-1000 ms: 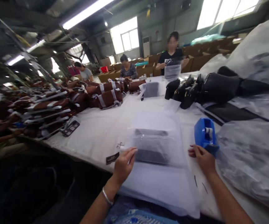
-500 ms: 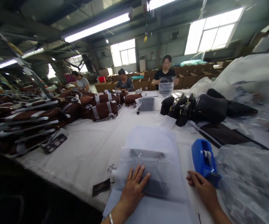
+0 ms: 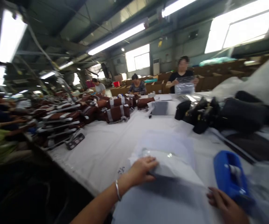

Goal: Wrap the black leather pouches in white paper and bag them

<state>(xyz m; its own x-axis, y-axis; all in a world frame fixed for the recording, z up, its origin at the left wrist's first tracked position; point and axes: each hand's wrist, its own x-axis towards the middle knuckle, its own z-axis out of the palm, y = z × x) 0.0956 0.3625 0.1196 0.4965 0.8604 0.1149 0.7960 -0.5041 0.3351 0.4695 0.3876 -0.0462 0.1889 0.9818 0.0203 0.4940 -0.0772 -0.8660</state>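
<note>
A flat package in a clear plastic bag lies in front of me on white sheets, its dark contents partly showing. My left hand rests over the upper left part of the bag, thumb apart from the fingers. It wears a silver bangle. At the package's right edge is my right hand, fingers pinched together; what they hold is blurred. Just beyond this hand stands a blue tape dispenser with a pale roll.
Brown bags with pale wrapping are piled left. Black bags and clear plastic lie right. A dark tray-like object sits near the table's left edge. Across the table, a person holds a clear bag; others sit farther left.
The view has swung left, bringing a person in yellow-green into sight. My left hand has gone from flat on the package to its upper left part. The bag's upper sheet looks shifted.
</note>
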